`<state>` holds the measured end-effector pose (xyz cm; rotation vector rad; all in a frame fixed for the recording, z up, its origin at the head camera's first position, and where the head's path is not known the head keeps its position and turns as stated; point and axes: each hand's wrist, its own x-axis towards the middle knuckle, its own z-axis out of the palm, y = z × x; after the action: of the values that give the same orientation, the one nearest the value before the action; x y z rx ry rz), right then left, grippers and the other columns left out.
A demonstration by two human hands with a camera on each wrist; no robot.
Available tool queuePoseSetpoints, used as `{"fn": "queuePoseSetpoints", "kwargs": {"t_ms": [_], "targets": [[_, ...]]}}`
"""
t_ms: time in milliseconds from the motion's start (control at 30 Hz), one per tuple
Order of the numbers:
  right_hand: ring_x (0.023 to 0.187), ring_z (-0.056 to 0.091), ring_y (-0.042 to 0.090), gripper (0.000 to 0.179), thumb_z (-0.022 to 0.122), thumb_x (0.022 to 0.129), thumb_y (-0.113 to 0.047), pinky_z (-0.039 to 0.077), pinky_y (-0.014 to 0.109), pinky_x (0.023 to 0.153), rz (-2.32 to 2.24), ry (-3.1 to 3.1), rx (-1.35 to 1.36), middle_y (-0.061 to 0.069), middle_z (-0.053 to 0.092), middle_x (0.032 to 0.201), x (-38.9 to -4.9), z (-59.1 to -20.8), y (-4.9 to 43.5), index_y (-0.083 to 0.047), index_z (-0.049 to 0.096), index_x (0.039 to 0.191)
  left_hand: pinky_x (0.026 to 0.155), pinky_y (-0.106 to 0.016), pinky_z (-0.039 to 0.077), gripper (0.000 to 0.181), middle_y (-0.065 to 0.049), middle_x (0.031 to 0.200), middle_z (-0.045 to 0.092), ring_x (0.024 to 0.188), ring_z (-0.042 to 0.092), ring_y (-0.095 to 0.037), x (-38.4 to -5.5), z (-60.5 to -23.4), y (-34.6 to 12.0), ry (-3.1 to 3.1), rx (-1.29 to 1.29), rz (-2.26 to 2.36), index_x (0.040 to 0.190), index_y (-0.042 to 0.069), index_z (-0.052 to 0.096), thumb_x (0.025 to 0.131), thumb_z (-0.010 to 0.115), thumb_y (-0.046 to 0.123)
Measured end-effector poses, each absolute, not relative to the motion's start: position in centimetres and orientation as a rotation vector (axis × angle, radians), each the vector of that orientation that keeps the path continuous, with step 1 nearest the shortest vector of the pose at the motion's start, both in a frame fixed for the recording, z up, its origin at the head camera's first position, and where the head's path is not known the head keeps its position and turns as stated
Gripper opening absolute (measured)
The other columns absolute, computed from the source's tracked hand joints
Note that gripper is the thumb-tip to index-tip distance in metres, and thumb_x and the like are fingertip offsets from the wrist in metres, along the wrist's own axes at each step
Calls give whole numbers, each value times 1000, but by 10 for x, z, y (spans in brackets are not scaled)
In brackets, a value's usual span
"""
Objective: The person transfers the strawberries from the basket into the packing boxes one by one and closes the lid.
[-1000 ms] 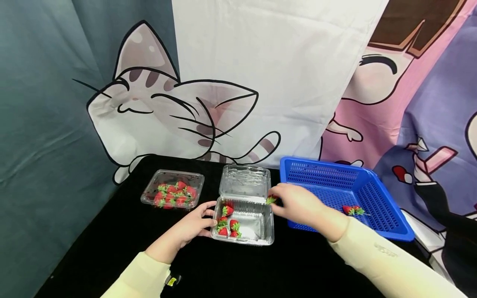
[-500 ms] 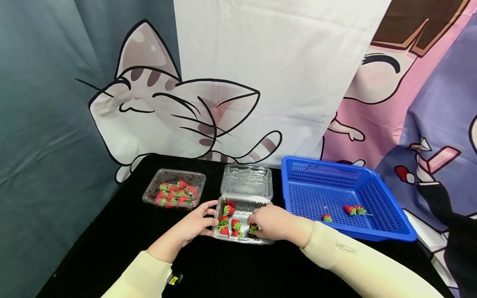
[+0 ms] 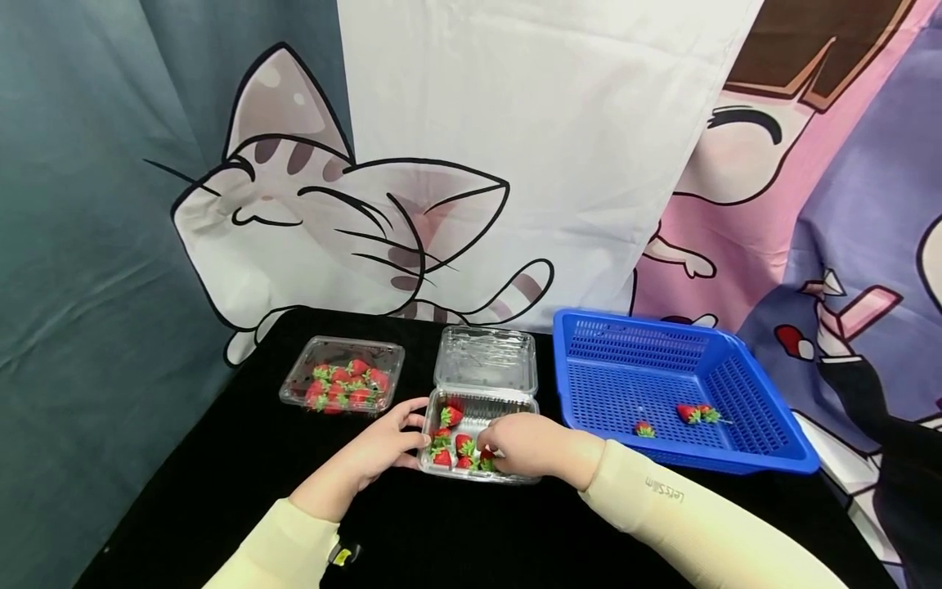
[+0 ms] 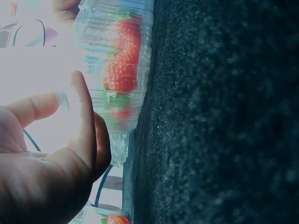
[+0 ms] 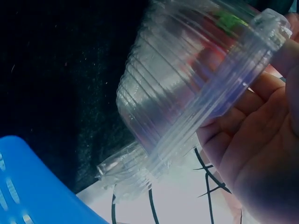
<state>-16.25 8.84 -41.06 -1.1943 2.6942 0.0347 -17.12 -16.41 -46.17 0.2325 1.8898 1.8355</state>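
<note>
A clear plastic clamshell box (image 3: 521, 468) stands with its lid folded back on the black cloth, several strawberries (image 3: 451, 417) in its left part. My left hand (image 3: 384, 448) holds its left rim; in the left wrist view the left hand (image 4: 60, 154) has its thumb at the rim and fingers along the outer wall. My right hand (image 3: 531, 443) reaches down inside the box, its fingertips at a strawberry (image 3: 487, 460) by the front wall. Seen from the right wrist, the right hand (image 5: 261, 140) is partly behind the clear wall (image 5: 163, 88), its fingertips blurred.
At the right a blue plastic basket (image 3: 633, 380) holds 3 strawberries (image 3: 688, 415). A closed clear box (image 3: 390, 360) with several strawberries sits at the left. Behind the black table (image 3: 441, 532) hangs a printed curtain (image 3: 589, 123).
My right hand has carried a strawberry from the basket's near left edge into the box, then slid slightly left toward the other berries. My left hand stays on the rim.
</note>
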Motion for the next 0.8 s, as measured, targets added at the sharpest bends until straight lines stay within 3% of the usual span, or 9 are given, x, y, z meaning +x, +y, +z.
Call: {"fn": "queuePoseSetpoints", "kwargs": {"t_ms": [433, 567, 800], "targets": [[89, 64, 11, 24, 71, 88, -20, 53, 32, 81, -169, 2748, -1135, -3, 69, 99, -157, -397, 99, -15, 71, 112, 70, -37, 58, 69, -25, 131, 45, 89, 67, -25, -172, -465, -164, 1878, 241, 1841, 154, 3, 25, 93, 58, 4], [82, 62, 7, 25, 68, 88, -14, 53, 31, 79, -239, 2774, -1175, -2, 70, 103, -156, -387, 110, -13, 70, 112, 70, -37, 58, 68, -25, 130, 45, 89, 67, -26, -171, -467, -164, 1873, 241, 1839, 153, 3, 25, 93, 58, 3], [72, 52, 1, 26, 63, 88, -11, 51, 29, 72, -373, 2876, -1053, -9, 65, 90, -158, -355, 144, -16, 70, 113, 69, -37, 58, 68, -25, 129, 46, 88, 67, -25, -172, -465, -164, 1885, 232, 1849, 153, 3, 26, 93, 58, 3]]}}
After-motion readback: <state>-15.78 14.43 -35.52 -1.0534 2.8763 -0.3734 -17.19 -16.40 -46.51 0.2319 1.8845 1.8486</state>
